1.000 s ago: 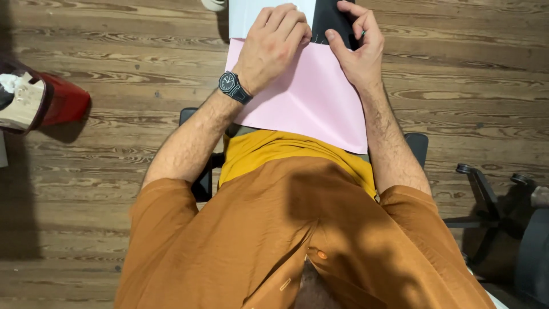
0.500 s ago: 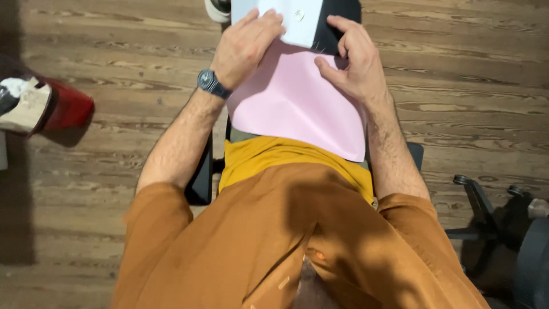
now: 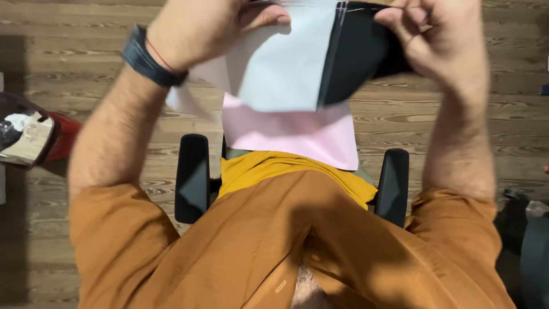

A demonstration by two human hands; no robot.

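Note:
I sit in a chair and hold a folded garment up near the camera, white on its left half point(image 3: 280, 68) and black on its right half point(image 3: 357, 57). My left hand point(image 3: 200, 28), a dark watch on its wrist, grips the white side at the top. The black side's upper edge is pinched by my right hand point(image 3: 440, 40). A pink sheet point(image 3: 291, 134) lies on my lap below the garment, partly hidden by it.
Two black chair armrests point(image 3: 191, 177) point(image 3: 393, 183) flank my lap. A red bin point(image 3: 34, 134) with scraps inside stands on the wooden floor at the left. Another chair's black base point(image 3: 529, 229) shows at the lower right.
Both hands have lifted the white and black garment off the pink sheet and raised it toward the camera. The pink sheet stays on my lap.

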